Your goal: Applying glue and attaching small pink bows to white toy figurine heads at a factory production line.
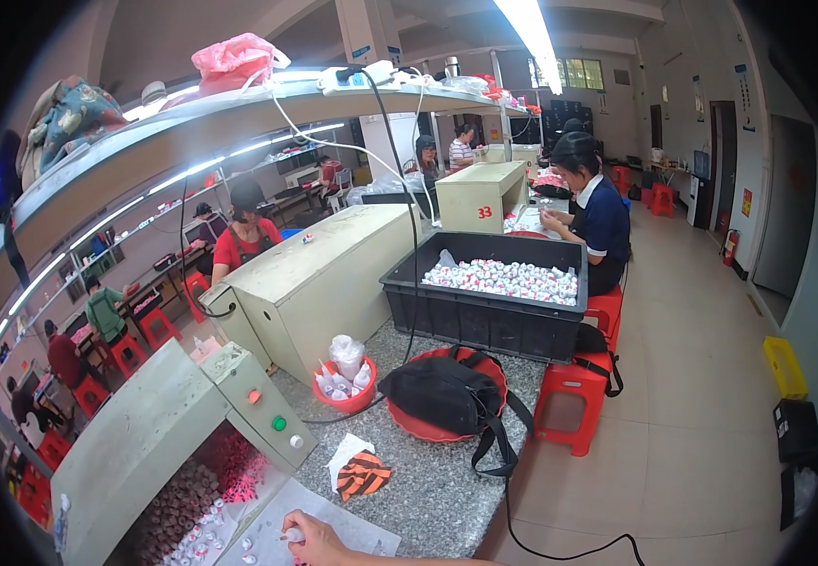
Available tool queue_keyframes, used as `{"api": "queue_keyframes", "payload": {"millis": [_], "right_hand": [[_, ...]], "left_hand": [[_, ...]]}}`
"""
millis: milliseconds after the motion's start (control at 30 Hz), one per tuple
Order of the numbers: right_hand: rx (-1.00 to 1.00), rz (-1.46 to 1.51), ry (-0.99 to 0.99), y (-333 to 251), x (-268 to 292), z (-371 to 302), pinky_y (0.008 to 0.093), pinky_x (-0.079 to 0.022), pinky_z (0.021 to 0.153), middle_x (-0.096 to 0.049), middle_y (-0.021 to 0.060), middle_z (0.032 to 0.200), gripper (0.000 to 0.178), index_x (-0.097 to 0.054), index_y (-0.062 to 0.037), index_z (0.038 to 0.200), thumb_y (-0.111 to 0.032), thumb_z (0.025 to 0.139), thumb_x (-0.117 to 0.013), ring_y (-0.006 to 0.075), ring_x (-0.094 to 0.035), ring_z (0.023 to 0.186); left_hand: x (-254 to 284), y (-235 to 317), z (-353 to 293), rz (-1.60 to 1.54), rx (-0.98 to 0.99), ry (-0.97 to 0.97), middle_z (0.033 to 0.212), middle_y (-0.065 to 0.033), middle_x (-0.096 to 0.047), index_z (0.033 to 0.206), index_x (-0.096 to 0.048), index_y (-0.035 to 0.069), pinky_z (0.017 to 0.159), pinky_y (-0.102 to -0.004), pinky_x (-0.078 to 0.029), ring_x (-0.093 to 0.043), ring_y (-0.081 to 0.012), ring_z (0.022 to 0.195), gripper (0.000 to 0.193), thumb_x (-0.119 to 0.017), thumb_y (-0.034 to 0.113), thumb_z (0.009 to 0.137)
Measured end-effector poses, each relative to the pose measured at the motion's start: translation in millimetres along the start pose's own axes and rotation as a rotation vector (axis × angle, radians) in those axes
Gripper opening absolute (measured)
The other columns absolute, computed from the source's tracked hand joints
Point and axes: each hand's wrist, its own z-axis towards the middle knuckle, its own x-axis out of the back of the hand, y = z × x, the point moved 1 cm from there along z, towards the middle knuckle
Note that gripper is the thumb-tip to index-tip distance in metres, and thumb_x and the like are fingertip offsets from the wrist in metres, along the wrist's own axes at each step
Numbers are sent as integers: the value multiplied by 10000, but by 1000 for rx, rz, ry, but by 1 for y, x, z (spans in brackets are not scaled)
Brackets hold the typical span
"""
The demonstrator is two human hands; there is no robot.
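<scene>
At the lower edge, my right hand (319, 541) reaches in over a white paper sheet (357, 528). Its fingers close around a small white thing (292, 535) that looks like a squeeze bottle, mostly hidden by the hand. Several small white pieces with pink marks (203, 547) lie beside the hand, toward the cabinet mouth. Inside the open greenish metal cabinet (135, 443) are heaps of similar pieces and bright pink bits (239, 469). My left hand does not show.
Nearby stand a red bowl of white squeeze bottles (352, 404), an orange-and-black striped cloth (364, 474), and a black bag (442, 394) on a red tray. A black crate (484, 316) holds many white pieces. Beyond, a person in dark blue (607, 222) sits by red stools (569, 401).
</scene>
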Motion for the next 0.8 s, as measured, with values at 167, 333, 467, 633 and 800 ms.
{"api": "queue_keyframes", "payload": {"millis": [167, 333, 467, 633, 800], "right_hand": [[23, 101, -26, -11, -2, -4, 314, -457, 671, -560, 81, 942, 296, -487, -58, 996, -49, 717, -586, 243, -579, 818], [3, 149, -125, -45, 18, -5, 242, -462, 595, -570, 64, 973, 359, -547, -66, 1087, -116, 745, -640, 141, -577, 715], [-180, 396, -157, -40, 12, 1, 222, -489, 567, -548, 47, 999, 464, -457, -21, 1178, 5, 746, -624, 95, -582, 694], [-94, 398, -91, -64, 33, 5, 213, -462, 644, -525, 64, 915, 378, -464, 1, 1052, 38, 713, -626, 108, -543, 775], [-55, 281, -120, -82, 22, -18, 236, -423, 694, -515, 62, 910, 337, -514, 10, 973, -32, 647, -588, 114, -507, 787]], "left_hand": [[-2, 25, -7, -18, -31, 23, 993, -171, -552, 1114, -452, -88, 802, -300, -458, -558, -221, 896, 340, -528, 1, 795], [-3, 40, -11, -38, -27, 49, 983, -151, -565, 1098, -464, -76, 781, -283, -454, -559, -204, 884, 330, -533, 16, 788], [-3, 41, -7, -122, 11, 93, 1037, -121, -538, 1115, -450, -33, 754, -261, -456, -567, -206, 916, 347, -528, 2, 778], [-19, 66, -5, -271, 122, -11, 1035, -110, -544, 1107, -459, -31, 746, -263, -466, -582, -222, 908, 333, -551, 26, 792], [-5, 71, -5, -359, 134, -21, 1057, -143, -553, 1108, -470, -23, 746, -280, -473, -584, -253, 923, 338, -551, -25, 779]]}}
